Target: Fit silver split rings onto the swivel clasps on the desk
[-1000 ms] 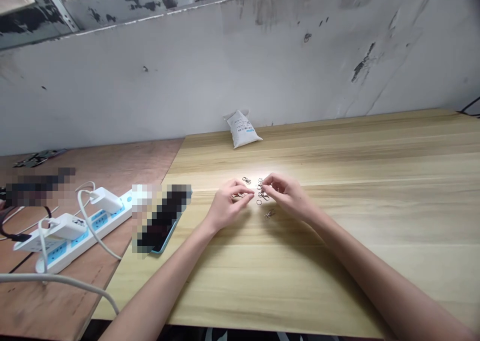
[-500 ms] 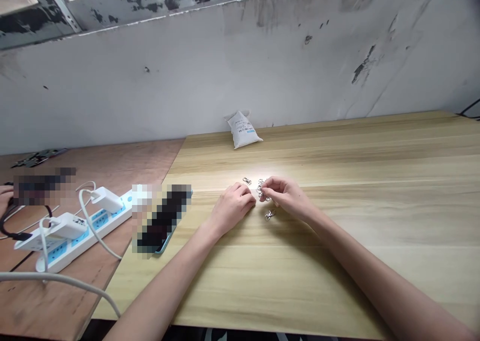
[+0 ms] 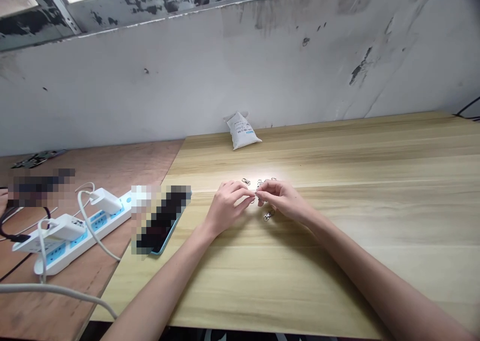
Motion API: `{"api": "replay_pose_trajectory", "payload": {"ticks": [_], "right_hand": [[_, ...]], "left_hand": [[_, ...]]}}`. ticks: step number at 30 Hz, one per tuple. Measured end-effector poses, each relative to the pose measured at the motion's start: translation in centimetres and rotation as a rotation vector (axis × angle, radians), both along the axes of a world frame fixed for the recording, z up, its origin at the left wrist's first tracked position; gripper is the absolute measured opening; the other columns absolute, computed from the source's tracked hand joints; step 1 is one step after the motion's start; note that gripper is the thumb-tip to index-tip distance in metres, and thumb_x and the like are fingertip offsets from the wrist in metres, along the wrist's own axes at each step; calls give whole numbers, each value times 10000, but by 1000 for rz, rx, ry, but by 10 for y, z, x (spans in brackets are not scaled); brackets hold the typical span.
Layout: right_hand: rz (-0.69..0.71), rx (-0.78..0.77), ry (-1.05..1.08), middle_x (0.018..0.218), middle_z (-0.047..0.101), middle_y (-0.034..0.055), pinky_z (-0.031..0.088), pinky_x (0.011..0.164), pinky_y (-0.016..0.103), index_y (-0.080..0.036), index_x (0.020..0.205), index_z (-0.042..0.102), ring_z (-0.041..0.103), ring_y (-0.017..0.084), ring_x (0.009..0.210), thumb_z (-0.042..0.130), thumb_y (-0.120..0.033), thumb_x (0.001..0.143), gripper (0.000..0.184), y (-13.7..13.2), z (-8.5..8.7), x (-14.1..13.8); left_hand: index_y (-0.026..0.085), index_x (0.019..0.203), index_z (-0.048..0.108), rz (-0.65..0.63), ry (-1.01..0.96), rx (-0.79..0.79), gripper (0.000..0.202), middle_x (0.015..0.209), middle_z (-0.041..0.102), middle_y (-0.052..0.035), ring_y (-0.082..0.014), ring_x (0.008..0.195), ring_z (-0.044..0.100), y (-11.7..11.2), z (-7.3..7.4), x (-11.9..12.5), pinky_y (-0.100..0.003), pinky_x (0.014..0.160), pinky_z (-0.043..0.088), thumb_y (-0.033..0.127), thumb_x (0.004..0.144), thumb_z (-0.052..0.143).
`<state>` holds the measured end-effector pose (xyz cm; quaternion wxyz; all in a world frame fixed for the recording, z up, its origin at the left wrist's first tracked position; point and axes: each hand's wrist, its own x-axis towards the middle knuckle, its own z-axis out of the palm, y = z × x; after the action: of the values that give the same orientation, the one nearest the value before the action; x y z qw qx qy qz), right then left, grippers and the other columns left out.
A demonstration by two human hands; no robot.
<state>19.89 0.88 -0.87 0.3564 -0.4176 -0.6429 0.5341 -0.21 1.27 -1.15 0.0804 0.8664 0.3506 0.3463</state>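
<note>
Both hands held just above the tabletop, fingers curled into tight pinches. Left hand (image 3: 228, 207) and right hand (image 3: 285, 199) meet at the fingertips, thumb and index of each closing on a tiny metal clasp (image 3: 255, 197); too small to tell exactly how it is gripped. More small metal pieces lie loose on the light wood table (image 3: 337, 261): a swivel clasp (image 3: 268, 215) just below the right hand, a loop clasp (image 3: 245, 181) just past the left fingers, a small cluster of metal rings (image 3: 259, 183) just past the meeting point of the hands. Table has smooth, straight grain. Left of the hands: a phone in a blue case (image 3: 161, 246), mostly pixelated, then a white power strip (image 3: 71, 243) with blue sockets and white chargers (image 3: 106, 201) on a reddish plywood bench (image 3: 112, 168). White fabric-like bag (image 3: 243, 131), slumped, stands beyond the hands against a scuffed white wall (image 3: 187, 81).
</note>
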Motion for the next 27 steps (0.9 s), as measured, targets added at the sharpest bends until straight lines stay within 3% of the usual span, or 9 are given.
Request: {"api": "replay_pose_trajectory", "payload": {"ticks": [5, 8, 10, 13, 17, 20, 27], "right_hand": [[-52, 150, -197, 710, 584, 7, 376, 573, 255, -158, 861, 654, 488, 119, 619, 582, -463, 845, 314, 2, 13, 17], [194, 84, -438, 675, 547, -15, 322, 533, 247, -170, 894, 679, 431, 112, 585, 673, -434, 772, 291, 1, 24, 33], [277, 51, -506, 686, 552, -19, 318, 528, 245, -186, 926, 680, 442, 112, 585, 699, -418, 748, 292, 0, 27, 38], [277, 128, -620, 674, 564, -19, 310, 525, 250, -206, 864, 694, 460, 115, 582, 679, -327, 743, 172, -3, 23, 34], [262, 198, -668, 670, 612, -13, 326, 525, 247, -199, 753, 684, 493, 116, 586, 627, -210, 707, 74, -7, 17, 20], [275, 172, -654, 682, 634, -16, 347, 529, 233, -191, 727, 659, 502, 107, 589, 623, -197, 676, 63, -10, 16, 16], [311, 181, -643, 679, 641, -16, 342, 522, 213, -183, 690, 625, 497, 95, 583, 584, -182, 670, 46, -12, 16, 17]], "left_hand": [[209, 865, 659, 150, 15, -44, 107, 911, 717, -12, -188, 902, 619, 9, 3, -14, -345, 831, 383, 260, 922, 584], [212, 825, 669, 212, 54, -128, 94, 900, 721, -9, -201, 898, 608, 16, 2, -23, -359, 834, 382, 261, 890, 622], [212, 819, 669, 220, 82, -165, 76, 899, 720, -5, -206, 903, 604, 18, -1, -27, -367, 843, 387, 252, 875, 636], [207, 856, 667, 207, 99, -159, 70, 925, 695, -21, -208, 931, 596, 16, -3, -23, -369, 856, 402, 247, 884, 616], [205, 977, 678, 88, 152, -115, 150, 1030, 651, -52, -214, 1000, 578, 9, -6, -9, -369, 884, 419, 312, 884, 628], [211, 907, 691, 45, 227, -97, 101, 1033, 651, -48, -226, 1023, 568, 6, -9, 0, -386, 901, 411, 291, 878, 636], [205, 855, 672, 58, 88, -320, 55, 949, 627, -44, -217, 963, 561, 9, -12, 2, -361, 858, 446, 259, 854, 660]]}}
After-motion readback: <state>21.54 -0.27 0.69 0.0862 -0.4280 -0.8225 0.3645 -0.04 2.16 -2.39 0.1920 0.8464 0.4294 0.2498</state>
